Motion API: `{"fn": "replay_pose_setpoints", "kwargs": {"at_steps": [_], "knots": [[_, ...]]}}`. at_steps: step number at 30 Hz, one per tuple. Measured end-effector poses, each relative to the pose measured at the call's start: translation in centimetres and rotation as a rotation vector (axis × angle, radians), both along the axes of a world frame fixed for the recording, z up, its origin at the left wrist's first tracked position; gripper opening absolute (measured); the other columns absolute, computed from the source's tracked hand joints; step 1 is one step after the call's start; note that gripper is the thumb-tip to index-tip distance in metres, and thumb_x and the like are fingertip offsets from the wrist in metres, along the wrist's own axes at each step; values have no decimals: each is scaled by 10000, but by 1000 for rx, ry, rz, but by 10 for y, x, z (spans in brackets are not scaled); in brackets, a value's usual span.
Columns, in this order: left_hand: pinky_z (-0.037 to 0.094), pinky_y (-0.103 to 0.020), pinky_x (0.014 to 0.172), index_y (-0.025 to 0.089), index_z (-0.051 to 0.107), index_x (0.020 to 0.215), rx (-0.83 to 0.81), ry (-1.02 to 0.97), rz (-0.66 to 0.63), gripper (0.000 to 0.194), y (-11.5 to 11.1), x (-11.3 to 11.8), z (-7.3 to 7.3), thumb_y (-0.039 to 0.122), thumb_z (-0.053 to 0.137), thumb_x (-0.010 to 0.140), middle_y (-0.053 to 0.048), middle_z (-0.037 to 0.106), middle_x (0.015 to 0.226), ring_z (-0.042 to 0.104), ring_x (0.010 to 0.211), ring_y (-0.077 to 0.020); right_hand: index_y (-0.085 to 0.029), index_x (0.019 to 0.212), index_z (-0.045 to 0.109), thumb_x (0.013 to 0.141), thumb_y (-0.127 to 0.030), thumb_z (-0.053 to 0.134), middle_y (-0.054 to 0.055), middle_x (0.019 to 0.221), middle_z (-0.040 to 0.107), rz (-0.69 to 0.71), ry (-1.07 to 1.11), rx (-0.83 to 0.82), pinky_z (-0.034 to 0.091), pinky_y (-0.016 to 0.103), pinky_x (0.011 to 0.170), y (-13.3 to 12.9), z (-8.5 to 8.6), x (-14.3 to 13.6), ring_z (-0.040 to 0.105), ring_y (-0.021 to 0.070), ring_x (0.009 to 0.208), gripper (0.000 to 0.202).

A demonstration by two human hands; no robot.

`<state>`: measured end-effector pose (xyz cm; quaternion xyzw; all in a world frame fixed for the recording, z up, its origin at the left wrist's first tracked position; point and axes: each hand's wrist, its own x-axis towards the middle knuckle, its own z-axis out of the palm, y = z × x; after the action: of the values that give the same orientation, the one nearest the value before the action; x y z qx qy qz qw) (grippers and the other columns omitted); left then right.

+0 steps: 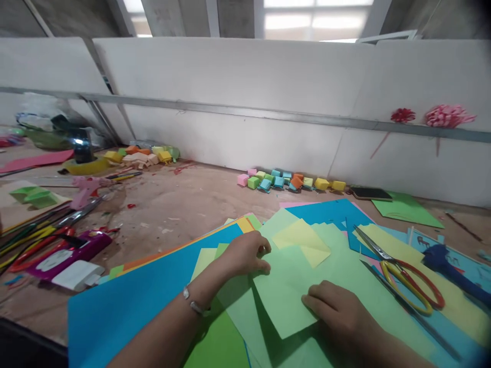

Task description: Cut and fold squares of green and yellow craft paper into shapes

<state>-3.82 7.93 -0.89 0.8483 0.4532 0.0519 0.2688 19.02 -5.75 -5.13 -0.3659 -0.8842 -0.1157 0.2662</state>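
A light green square of paper [286, 294] is raised and tilted over a stack of coloured sheets, casting a shadow beneath it. My left hand [247, 253], with a silver bracelet at the wrist, has curled fingers and its thumb at the paper's left edge. On the opposite side, my right hand [337, 309] pinches the right edge between thumb and fingers. Just behind lies a pale yellow paper piece [303, 237]. Large blue sheets [126, 301] spread out at the left, under my left forearm. Scissors with yellow and red handles [399, 271] rest on papers at the right.
Small folded paper cubes [278, 180] line the white wall panel [230, 71]. At left are a pink glue gun [86, 189], a purple device [72, 253], a white charger [79, 275] and tape [86, 164]. A phone [371, 193] and a dark blue tool [456, 268] lie right.
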Motion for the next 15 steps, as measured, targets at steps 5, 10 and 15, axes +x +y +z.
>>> {"fn": "replay_pose_setpoints", "kwargs": {"at_steps": [5, 10, 15], "knots": [[337, -240, 577, 196, 693, 911, 1, 2, -24, 322, -3, 1, 0, 197, 764, 597, -27, 620, 883, 562, 767, -183, -122, 980, 618, 852, -76, 520, 89, 789, 631, 46, -98, 22, 453, 303, 623, -9, 5, -4, 556, 175, 691, 167], [322, -225, 534, 192, 672, 887, -69, -76, -20, 313, -3, 3, -5, 142, 704, 579, 27, 591, 722, 534, 658, -144, -154, 853, 604, 874, -77, 503, 50, 709, 605, 77, -54, 51, 417, 280, 592, -12, 10, -2, 536, 152, 636, 128], [367, -212, 550, 173, 621, 702, -84, -199, -12, 52, -4, 6, -8, 151, 624, 655, 35, 576, 646, 525, 618, -122, -173, 774, 580, 894, -101, 508, 23, 659, 568, 110, 6, 60, 387, 271, 557, -14, 6, 2, 506, 138, 593, 157]]}}
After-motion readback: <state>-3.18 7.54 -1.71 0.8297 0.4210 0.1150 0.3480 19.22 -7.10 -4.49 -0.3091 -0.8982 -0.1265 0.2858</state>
